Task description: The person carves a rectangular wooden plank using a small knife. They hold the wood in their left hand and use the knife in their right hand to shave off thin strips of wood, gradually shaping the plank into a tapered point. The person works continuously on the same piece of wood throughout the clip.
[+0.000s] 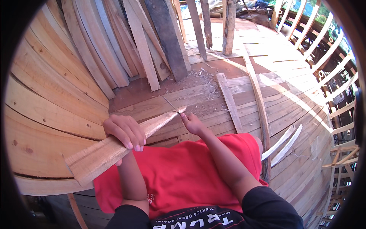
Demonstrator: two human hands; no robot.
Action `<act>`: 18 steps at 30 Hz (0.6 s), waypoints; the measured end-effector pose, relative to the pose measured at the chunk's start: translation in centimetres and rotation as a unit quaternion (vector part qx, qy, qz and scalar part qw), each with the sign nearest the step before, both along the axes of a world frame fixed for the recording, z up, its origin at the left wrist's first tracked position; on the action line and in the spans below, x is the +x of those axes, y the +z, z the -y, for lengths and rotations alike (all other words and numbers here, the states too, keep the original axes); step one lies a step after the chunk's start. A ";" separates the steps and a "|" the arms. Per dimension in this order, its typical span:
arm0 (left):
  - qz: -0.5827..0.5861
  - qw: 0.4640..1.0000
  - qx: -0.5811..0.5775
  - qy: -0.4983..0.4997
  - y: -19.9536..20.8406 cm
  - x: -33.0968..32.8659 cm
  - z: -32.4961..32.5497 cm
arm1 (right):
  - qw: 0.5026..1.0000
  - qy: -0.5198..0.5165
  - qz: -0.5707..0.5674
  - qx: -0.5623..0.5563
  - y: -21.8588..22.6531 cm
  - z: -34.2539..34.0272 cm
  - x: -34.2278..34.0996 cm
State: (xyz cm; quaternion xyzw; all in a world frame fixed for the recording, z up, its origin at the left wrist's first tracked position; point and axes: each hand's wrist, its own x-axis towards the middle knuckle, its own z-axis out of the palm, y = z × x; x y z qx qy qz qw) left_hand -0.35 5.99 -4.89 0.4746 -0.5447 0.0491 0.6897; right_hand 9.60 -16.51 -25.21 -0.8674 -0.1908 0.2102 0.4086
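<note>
A pale wooden piece (91,156), wide and blocky at its lower left end, tapers to a narrow tip near my right hand. It slants across above my lap. My left hand (125,130) is wrapped over its middle, fingers closed round it. My right hand (192,124) is closed on a knife (170,104), whose thin dark blade points up and to the left. That blade crosses the narrow tip of the wood and appears to touch it. The knife's handle is mostly hidden in my fist.
Curved plank walls (42,103) rise at the left, with upright boards (167,38) leaning at the back. Wood shavings (207,78) litter the plank floor (293,95). A long curved strip (255,91), a short board (229,101) and two pale strips (284,147) lie to the right.
</note>
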 end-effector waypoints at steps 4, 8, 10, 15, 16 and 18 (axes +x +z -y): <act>-0.017 0.998 -0.025 0.059 -0.7 -1.4 -1.2 | 0.998 0.046 -0.023 0.020 5.0 -0.8 0.7; -0.012 0.998 -0.025 0.052 -1.0 -1.0 -1.0 | 0.970 0.052 -0.152 0.183 4.7 0.7 0.4; -0.006 1.000 -0.018 0.025 -0.7 -0.1 -0.4 | 0.993 0.006 -0.055 0.104 0.5 1.1 0.2; -0.019 0.998 -0.015 0.049 -0.7 -1.5 -1.2 | 0.993 0.101 0.017 -0.059 7.0 -0.4 0.4; -0.018 0.999 -0.014 0.048 -0.8 -1.4 -1.0 | 0.992 0.102 -0.063 0.044 7.0 0.1 0.4; -0.017 0.999 -0.011 0.047 -0.8 -1.3 -0.9 | 0.974 0.093 -0.143 0.149 6.4 0.5 0.2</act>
